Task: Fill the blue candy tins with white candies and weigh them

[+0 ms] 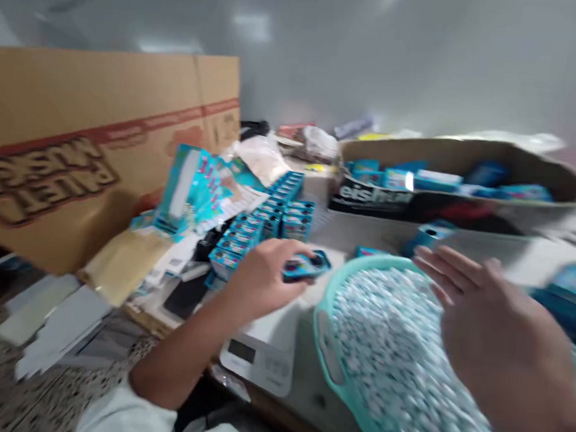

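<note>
My left hand (267, 274) is closed round a small blue box (320, 263), held level above a white digital scale (258, 359). Blur hides the print and details of that box. To the right stands a turquoise basket (328, 311) filled with small pale blue and white pieces, perhaps wrapped sweets. My right hand (501, 336) is over its right side, fingers stretched out and holding nothing visible. Just beyond those fingertips sits another small blue box (432, 233); whether they touch it I cannot tell.
Rows of small blue boxes (268, 214) stand left of the scale, beside blue printed packets (186, 182). A large cardboard box (103, 98) rises at left. An open carton (417, 205) of blue packs lies at the back right. Grey-white cards (63, 332) are at lower left.
</note>
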### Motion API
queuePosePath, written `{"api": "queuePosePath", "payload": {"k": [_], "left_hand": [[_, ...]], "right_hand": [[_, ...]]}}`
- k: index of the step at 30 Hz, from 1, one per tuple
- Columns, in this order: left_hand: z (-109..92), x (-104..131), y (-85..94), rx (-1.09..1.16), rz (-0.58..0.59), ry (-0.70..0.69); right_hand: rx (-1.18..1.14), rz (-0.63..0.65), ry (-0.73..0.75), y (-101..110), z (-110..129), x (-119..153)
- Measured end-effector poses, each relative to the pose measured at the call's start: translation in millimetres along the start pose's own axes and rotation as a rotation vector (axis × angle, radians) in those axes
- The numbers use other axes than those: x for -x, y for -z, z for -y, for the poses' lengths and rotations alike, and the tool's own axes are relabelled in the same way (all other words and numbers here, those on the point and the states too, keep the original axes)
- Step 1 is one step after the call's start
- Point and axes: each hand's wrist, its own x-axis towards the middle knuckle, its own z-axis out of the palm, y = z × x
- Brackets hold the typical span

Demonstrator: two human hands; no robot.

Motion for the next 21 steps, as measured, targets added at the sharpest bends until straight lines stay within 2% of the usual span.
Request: {"api": "queuePosePath", "payload": {"k": [3,5,6,8,11,15,17,21], "left_hand": [[16.7,9.8,1.7,0.13,0.012,0.197],[27.9,15.6,1.4,0.173,0.0,0.253],[33.0,17.9,0.6,0.184,-0.019,0.239],[40.1,20.4,-1.6,0.18,-0.052,0.118],[38.6,16.4,-3.5,0.101,-0.038,-0.214],[15.2,-1.9,-4.6,-0.193,0.003,-0.622],[1.3,-11.5,-6.0,-0.349,-0.026,-0.74],[-16.4,-23.1,-8.7,-0.51,-0.018,-0.829]], "right_hand": [[-0.005,-0.169,-0.037,1.9,-0.7,0.8],[-0.014,-0.194,-0.056,-3.6,1.3,0.6],[-0.022,-0.179,-0.07,-6.9,3.0,1.8],[-0.052,-0.098,-0.116,-14.2,7.0,7.5],[-0.108,0.109,-0.272,-25.0,10.4,21.8],[-0.424,0.44,-0.69,-34.7,8.1,40.4],[-0.64,0.465,-0.83,-37.0,6.7,45.2],[-0.805,0.363,-0.902,-37.0,6.3,44.5]]}}
